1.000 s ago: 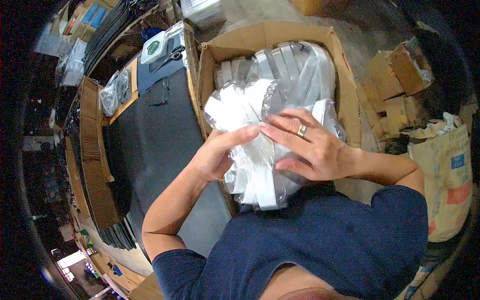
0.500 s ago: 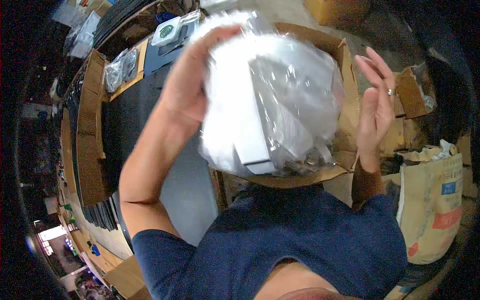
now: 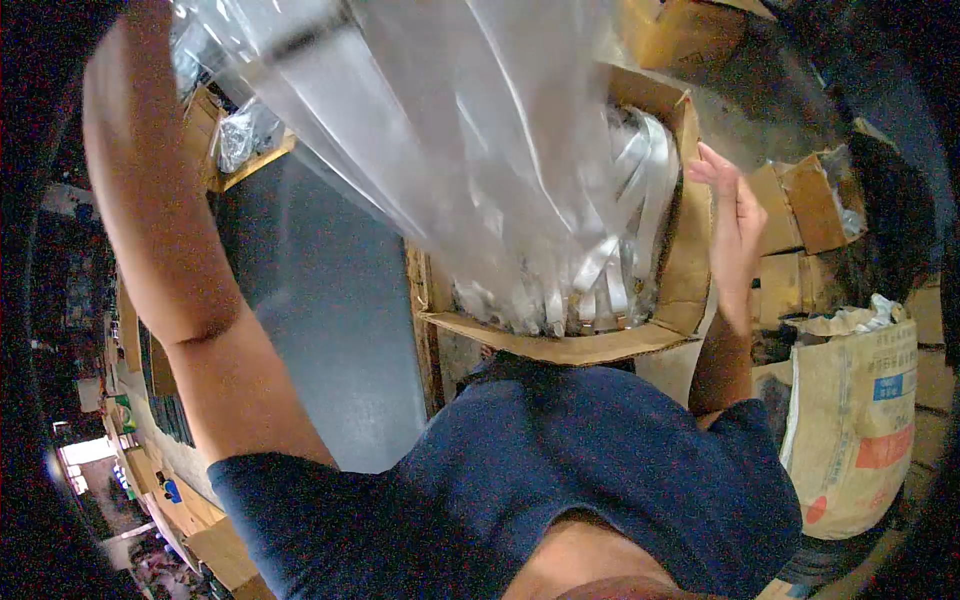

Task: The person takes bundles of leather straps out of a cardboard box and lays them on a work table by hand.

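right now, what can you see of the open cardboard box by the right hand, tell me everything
The open cardboard box is brown, its mouth facing up and its near edge slightly bowed. Inside lie glossy pale strips. A blurred bundle of pale, translucent plastic hides much of its far left part; whether the two touch is unclear. A dark-topped table is to its left. The right hand is at its right wall, though contact cannot be confirmed.

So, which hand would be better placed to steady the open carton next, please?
Likely the right hand, beside the carton; the left arm is outstretched, its hand out of view.
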Demonstrator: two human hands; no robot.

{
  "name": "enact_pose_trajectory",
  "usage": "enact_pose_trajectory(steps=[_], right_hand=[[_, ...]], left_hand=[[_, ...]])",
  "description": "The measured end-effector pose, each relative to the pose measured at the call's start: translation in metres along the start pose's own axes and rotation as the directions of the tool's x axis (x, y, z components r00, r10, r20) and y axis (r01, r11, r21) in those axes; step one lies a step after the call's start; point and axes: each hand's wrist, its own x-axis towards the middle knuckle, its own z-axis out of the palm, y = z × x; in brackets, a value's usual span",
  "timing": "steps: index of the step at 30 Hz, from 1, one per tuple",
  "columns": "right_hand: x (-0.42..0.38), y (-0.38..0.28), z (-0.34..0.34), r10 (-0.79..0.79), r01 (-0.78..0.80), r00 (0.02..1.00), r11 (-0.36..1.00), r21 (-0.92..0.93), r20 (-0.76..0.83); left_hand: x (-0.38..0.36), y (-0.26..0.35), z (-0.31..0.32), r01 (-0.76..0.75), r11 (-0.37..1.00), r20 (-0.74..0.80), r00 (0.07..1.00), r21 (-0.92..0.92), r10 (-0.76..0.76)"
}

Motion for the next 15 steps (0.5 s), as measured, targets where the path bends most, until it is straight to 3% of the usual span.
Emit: enact_pose_trajectory(steps=[5, 7, 13, 15], right_hand=[[-0.003, 0.001, -0.005, 0.025, -0.025, 1.000, 0.999, -0.034, -0.001], [-0.003, -0.003, -0.006, 0.053, -0.045, 0.996, 0.991, -0.126, 0.067], [-0.004, -0.002, 0.007, 0.082, -0.052, 0.978, 0.986, -0.157, 0.190], [0.000, 0.009, 0.010, 0.035, 0.010, 0.957, 0.988, -0.153, 0.287]], left_hand=[[0.018, 0.042, -0.070, -0.076, 0.988, -0.064, 0.994, 0.134, 0.085], [0.019, 0.064, -0.094, -0.087, 0.978, -0.101, 0.989, 0.187, 0.108], [-0.005, 0.130, -0.171, -0.089, 0.926, -0.246, 0.951, 0.368, 0.189], [-0.027, 0.153, -0.196, -0.078, 0.907, -0.301, 0.928, 0.414, 0.217]])
